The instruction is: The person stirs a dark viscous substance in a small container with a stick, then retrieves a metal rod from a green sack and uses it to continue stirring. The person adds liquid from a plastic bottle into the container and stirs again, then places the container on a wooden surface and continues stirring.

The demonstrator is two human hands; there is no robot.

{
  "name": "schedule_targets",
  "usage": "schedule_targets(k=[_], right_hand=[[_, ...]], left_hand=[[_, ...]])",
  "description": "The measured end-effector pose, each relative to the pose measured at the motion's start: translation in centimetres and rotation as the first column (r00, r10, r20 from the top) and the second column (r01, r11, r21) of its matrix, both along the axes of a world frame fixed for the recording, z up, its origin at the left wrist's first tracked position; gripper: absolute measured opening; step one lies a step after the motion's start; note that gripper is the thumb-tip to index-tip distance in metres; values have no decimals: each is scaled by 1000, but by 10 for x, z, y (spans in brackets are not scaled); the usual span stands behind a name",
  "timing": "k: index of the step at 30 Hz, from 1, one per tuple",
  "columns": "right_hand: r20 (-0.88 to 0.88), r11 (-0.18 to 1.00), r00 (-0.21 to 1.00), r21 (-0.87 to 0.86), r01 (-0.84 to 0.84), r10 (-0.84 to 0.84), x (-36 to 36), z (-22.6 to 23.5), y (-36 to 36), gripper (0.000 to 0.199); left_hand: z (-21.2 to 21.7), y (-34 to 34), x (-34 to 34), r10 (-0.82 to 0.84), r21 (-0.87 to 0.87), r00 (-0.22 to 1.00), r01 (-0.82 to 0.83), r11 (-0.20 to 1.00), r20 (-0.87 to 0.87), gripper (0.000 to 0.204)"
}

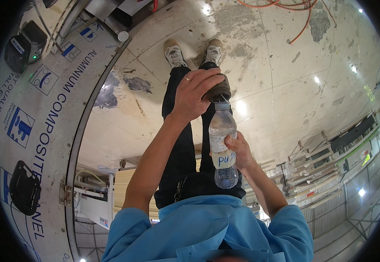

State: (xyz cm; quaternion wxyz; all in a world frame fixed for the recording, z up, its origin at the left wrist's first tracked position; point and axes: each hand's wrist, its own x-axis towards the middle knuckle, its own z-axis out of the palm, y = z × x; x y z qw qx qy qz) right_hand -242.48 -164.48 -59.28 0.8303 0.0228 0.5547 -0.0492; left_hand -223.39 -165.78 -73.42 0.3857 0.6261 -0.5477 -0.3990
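Note:
My left hand (194, 94) is closed around a small dark, round, cup-like container (219, 88), tilted with its opening toward a bottle's mouth. A thin clear streak, which looks like liquid, runs between the container's rim and the bottle neck. Below it, my right hand (241, 150) grips the clear plastic bottle (223, 126) around its middle, thumb across the front. The bottle stands roughly upright before my waist and has a pale label band with blue handwriting. Whether there is liquid at its bottom is hard to tell.
To my left runs a panel-topped table (54, 144) with a metal edge. On it lie a black plastic case (25, 187) and a black device with a green light (32, 41). Orange hose (301, 30) lies on the stained floor (281, 70) ahead. Racks of material (316, 174) stand to the right.

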Motion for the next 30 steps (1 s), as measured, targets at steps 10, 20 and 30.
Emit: schedule_targets(k=[10,20,30], right_hand=[[-57,999,998,46,-10,13,0,-2,-1,61],[-32,993,995,-68,-99,97,18,11,-20,70],[41,962,987,-232,-141,155,31,10,-39,53]], left_hand=[[9,-4,10,-21,9,999,21,1000,-34,73],[38,-19,29,63,-9,997,-63,998,41,68],[43,-30,45,150,3,989,-150,989,6,64]])
